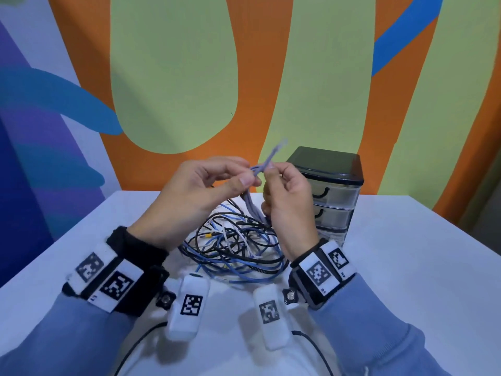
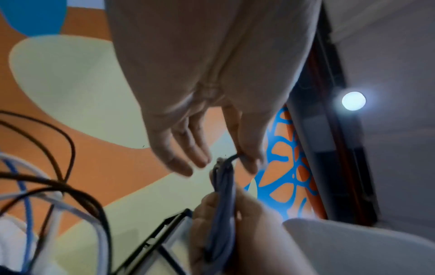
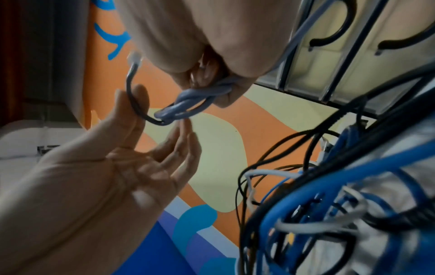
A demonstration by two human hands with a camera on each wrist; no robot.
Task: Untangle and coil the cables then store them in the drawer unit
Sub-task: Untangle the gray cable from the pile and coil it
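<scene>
Our right hand [image 1: 287,202] grips the grey cable [image 1: 254,191] bundle; our left hand [image 1: 195,194] pinches its end above the tangle [image 1: 233,245].

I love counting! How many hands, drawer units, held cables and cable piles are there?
Hands: 2 (left hand, right hand)
Drawer unit: 1
Gray cable, held by both hands: 1
Cable pile: 1
Total: 5
</scene>
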